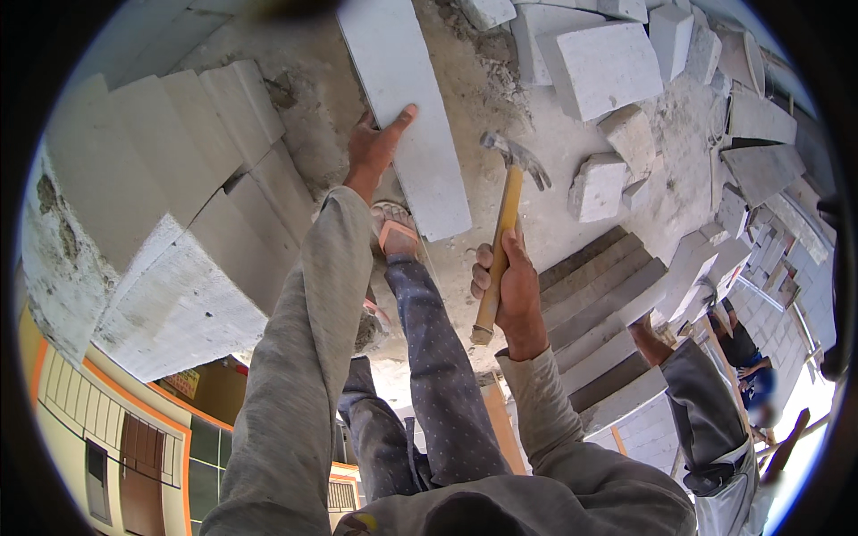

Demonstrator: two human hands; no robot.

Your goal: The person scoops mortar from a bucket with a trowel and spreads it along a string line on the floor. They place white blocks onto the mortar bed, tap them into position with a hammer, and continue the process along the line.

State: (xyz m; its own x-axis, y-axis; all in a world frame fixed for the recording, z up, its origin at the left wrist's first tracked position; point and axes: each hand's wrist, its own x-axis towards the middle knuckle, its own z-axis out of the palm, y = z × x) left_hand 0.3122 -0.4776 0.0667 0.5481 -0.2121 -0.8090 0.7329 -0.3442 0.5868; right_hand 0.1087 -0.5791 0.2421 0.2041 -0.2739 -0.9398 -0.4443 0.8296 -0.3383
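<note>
My right hand is wrapped round the yellow handle of a claw hammer. Its metal head points up and away, just right of a long pale block, with a gap between them. My left hand grips the left edge of that block, thumb lying on its broad face and fingers partly hidden behind the edge. The block slants from the top of the picture toward my foot, which wears a pinkish sandal strap.
Stacked pale blocks rise on the left. Another row of blocks stands at the right, and broken block pieces lie at the far right. Dusty ground lies between. Another person's leg is at the lower right.
</note>
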